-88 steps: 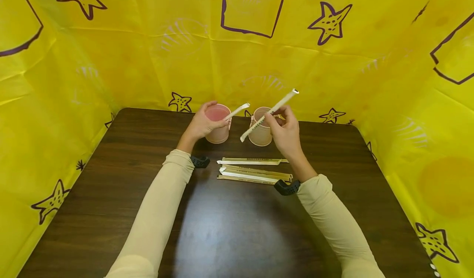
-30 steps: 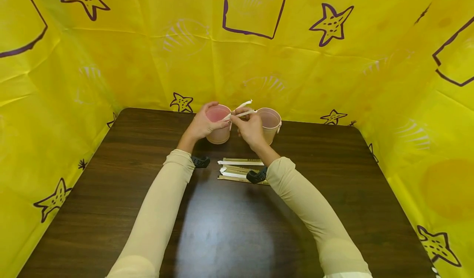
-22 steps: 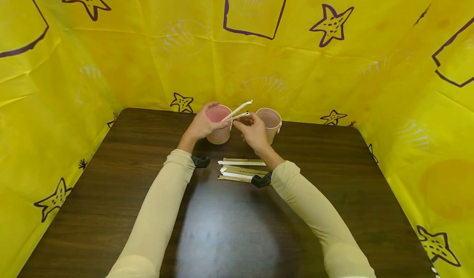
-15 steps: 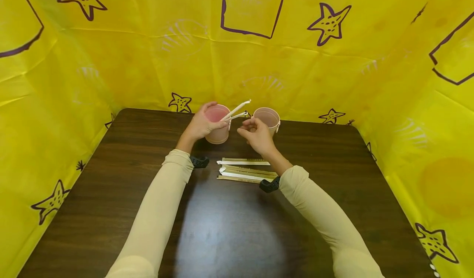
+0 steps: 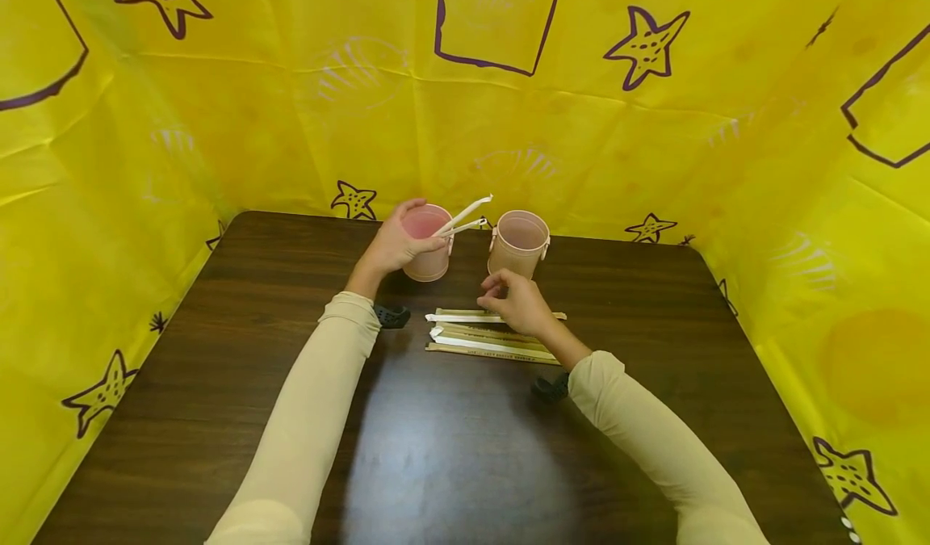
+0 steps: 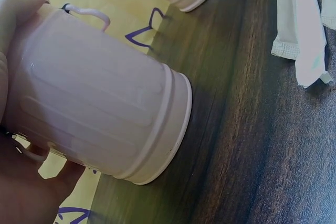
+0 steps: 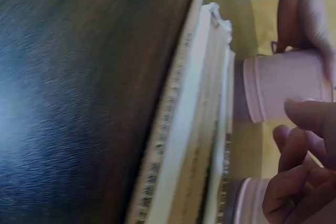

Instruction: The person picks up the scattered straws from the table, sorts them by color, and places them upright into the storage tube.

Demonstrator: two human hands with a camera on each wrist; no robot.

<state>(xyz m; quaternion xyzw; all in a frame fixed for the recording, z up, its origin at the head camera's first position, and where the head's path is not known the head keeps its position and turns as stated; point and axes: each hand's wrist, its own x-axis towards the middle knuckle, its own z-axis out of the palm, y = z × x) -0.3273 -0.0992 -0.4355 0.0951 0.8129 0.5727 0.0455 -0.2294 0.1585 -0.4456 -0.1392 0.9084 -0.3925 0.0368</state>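
Observation:
My left hand (image 5: 394, 245) grips a small pink bucket (image 5: 427, 266) with side handles near the table's back edge; its ribbed wall fills much of the left wrist view. Two paper-wrapped straws lean out of it to the right, an upper straw (image 5: 471, 207) and a lower straw (image 5: 467, 227), beside my left thumb. My right hand (image 5: 525, 304) hovers over several wrapped straws (image 5: 479, 343) lying side by side on the table. Its fingers are loosely bent, with nothing between them, in the right wrist view close to the straws (image 7: 181, 145).
A second pink bucket (image 5: 514, 256) stands upright just right of the first, behind my right hand. The dark wooden table (image 5: 291, 270) ends at a yellow cloth backdrop (image 5: 465, 125) with starfish drawings on three sides.
My right hand brought a wrapped straw to the left bucket and let go of it there beside the other one. It then moved back toward me and right, over the table straws. My left hand stayed.

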